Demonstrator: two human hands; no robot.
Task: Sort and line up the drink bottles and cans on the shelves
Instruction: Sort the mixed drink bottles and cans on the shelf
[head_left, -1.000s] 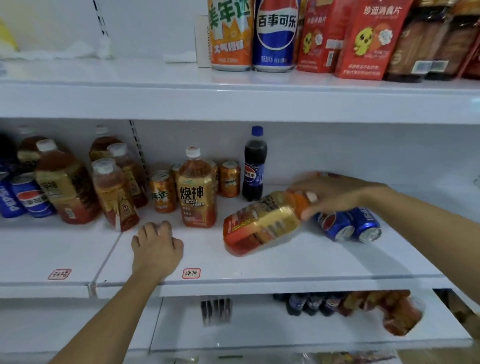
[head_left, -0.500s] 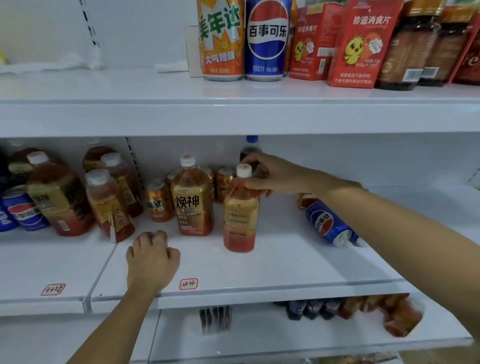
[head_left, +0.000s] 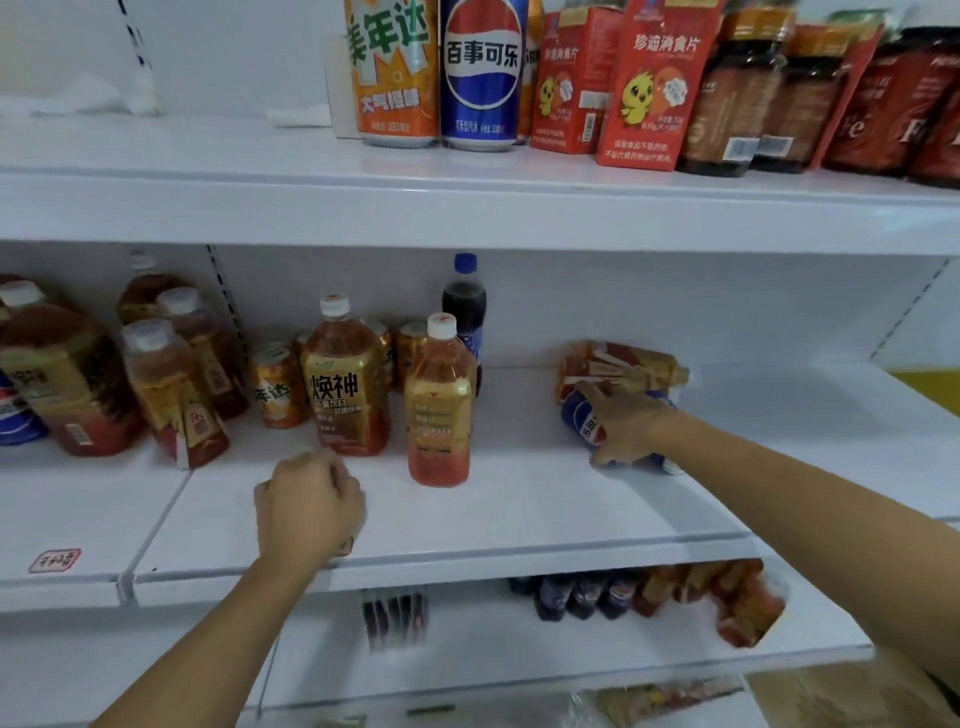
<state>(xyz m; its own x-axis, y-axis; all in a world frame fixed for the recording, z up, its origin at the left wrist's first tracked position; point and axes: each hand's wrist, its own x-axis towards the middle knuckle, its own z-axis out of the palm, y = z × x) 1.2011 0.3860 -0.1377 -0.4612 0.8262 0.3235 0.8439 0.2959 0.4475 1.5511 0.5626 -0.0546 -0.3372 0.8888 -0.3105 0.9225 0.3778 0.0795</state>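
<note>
Two bare hands (head_left: 309, 512) reaching toward middle shelf (head_left: 519, 519) of white store shelving, seen from above.

Left hand low at front of shelf, fingers curled loosely into a near fist, knuckles up, holding nothing visible; whether resting on shelf or just above it, cannot tell.

Right hand (head_left: 626, 426) further back and to the right, fingers wrapped over a blue cola can (head_left: 584, 421) lying on its side. Just behind can, touching or nearly so, an orange tea bottle (head_left: 618, 369) also lying on its side, cap pointing right.

Near shelf centre, upright tea bottle (head_left: 440, 410) with white cap and gold label, free of both hands. Just left of it and slightly further back, wider tea bottle (head_left: 347, 389) with large Chinese characters on label. Behind these, dark cola bottle (head_left: 465, 306) with blue cap at back wall, plus several small orange cans (head_left: 278, 387), partly hidden.

Left section of shelf: cluster of large and small tea bottles (head_left: 171, 395), unevenly placed; blue cans partly cut off at left edge.

Top shelf: tall orange can (head_left: 397, 73) beside tall blue can (head_left: 480, 73), then red snack boxes (head_left: 652, 83) and dark pouches to the right.

Bottom shelf: row of dark bottles (head_left: 584, 595) and orange packets, blurred.

Red-outlined price tag (head_left: 54, 561) on shelf front, lower left.
</note>
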